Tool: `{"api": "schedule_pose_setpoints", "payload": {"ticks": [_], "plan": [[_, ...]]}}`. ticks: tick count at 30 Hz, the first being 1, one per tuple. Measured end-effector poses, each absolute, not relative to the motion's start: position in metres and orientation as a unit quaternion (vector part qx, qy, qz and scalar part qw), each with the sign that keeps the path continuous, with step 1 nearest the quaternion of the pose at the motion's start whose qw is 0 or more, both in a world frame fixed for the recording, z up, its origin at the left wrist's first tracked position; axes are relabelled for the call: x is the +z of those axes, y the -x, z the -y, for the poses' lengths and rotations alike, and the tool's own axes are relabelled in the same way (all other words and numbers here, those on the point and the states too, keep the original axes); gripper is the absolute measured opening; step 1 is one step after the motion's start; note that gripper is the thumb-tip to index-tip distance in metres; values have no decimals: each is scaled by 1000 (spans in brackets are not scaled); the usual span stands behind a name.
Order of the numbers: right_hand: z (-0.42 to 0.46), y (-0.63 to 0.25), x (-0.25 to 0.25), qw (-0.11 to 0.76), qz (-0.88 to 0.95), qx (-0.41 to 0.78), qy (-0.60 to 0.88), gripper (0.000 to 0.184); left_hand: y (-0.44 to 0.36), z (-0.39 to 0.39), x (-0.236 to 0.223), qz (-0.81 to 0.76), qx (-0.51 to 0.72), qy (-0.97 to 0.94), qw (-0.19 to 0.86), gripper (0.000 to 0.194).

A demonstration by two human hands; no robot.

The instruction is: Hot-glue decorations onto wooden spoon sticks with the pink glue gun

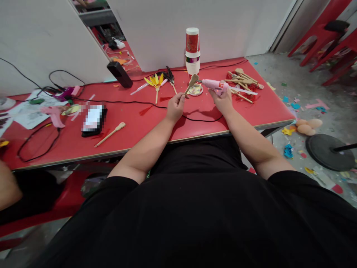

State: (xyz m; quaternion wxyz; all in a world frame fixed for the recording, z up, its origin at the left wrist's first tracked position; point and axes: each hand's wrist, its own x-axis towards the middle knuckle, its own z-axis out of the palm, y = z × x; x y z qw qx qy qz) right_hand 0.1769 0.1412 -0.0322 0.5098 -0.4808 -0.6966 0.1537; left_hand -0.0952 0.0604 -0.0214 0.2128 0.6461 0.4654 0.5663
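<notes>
My left hand (176, 107) is closed round the handle of a small fan-shaped wooden piece (193, 80), its flat head pointing up and away from me. In my right hand (223, 102) is a pink hot glue gun (214, 85), with a clear glue stick (243, 90) poking out of its back. The nozzle is at the edge of the wooden head; whether it touches I cannot tell. Just beyond lies a round shallow lid (196, 90). Several similar wooden pieces with red tassels (244, 83) are heaped to the right of my right hand.
Stacked cups (192, 50) stand by the wall. Left of my hands lie a yellow-feathered stick (156, 83), a black-feathered one (170, 76), a lone wooden piece (111, 134), a phone (94, 119), a black box (119, 74) and another pink glue gun (55, 115). A black cord (125, 102) crosses the red table.
</notes>
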Motion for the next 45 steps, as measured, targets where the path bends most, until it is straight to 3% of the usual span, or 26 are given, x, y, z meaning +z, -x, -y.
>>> {"api": "schedule_pose_setpoints", "payload": {"ticks": [18, 26, 40, 45], "plan": [[-139, -182, -24, 479, 721, 173, 470, 47, 101, -62, -23, -460, 545, -669, 207, 46], [-149, -185, -34, 503, 723, 169, 442, 57, 105, -68, -30, -451, 525, -704, 161, 59], [-143, -185, -32, 518, 728, 183, 411, 39, 104, -66, -30, -453, 521, -704, 165, 51], [-146, -183, -34, 519, 713, 212, 421, 49, 103, -64, -28, -456, 521, -703, 165, 51]]}}
